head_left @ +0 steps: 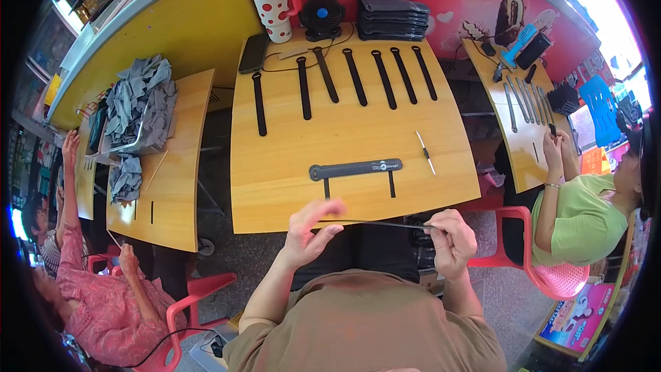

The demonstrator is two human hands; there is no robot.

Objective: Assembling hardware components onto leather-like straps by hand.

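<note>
My right hand [451, 242] is closed, its thumb and fingers pinching one end of a thin dark strap [385, 224] seen edge-on. The strap stretches left in front of the table's near edge, toward my left hand [307, 235]. That hand's thumb and fingers are apart, with the strap's far end between them; the index finger is smeared by motion. Just beyond my hands, a dark grey strap with a pale printed label [354, 169] lies crosswise over two short black strips [327, 188] on the wooden table [275, 186]. A slim black-and-white pen-like tool [425, 153] lies to its right.
Several black straps [354, 77] lie in a row farther back. Behind them stand a dotted tumbler [274, 17], a black fan [322, 17], a stack of dark pouches [392, 19] and a phone [253, 54]. Co-workers sit at side tables; grey pieces fill a bin [138, 143] at left.
</note>
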